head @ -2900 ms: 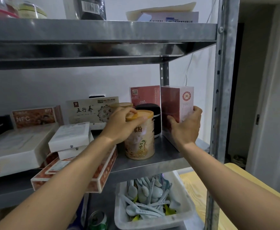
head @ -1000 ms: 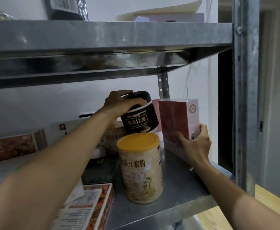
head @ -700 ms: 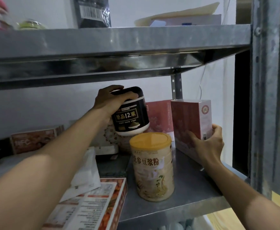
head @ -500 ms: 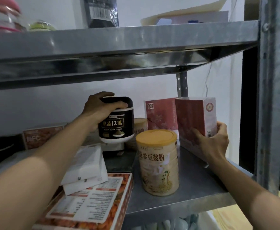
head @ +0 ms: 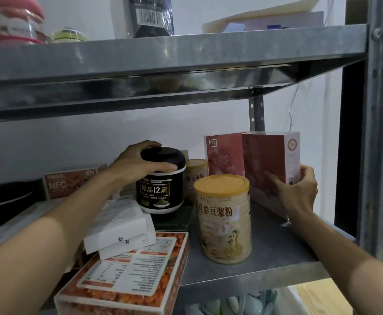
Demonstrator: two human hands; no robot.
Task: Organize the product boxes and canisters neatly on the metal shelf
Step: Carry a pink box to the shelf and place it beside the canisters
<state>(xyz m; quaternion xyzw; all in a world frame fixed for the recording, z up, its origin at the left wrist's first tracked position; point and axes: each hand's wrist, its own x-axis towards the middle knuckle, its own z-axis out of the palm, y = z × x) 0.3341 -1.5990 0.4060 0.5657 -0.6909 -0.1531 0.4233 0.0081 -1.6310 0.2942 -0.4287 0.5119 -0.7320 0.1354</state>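
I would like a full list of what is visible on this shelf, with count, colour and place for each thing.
metal shelf: one, grey, two levels in view
black canister: one, black, middle of lower level
beige canisters: two, beige, one front with orange lid, one behind
near pink box: one, pink-red, upright at right
rear pink box: one, pink, upright at back
orange box: one, orange, flat, front left
white boxes: two, white, stacked, partly on orange box
NFC box: one, brown-orange, back left
black packet: one, black, top level
left hand: one, grips black canister's lid
right hand: one, holds near pink box
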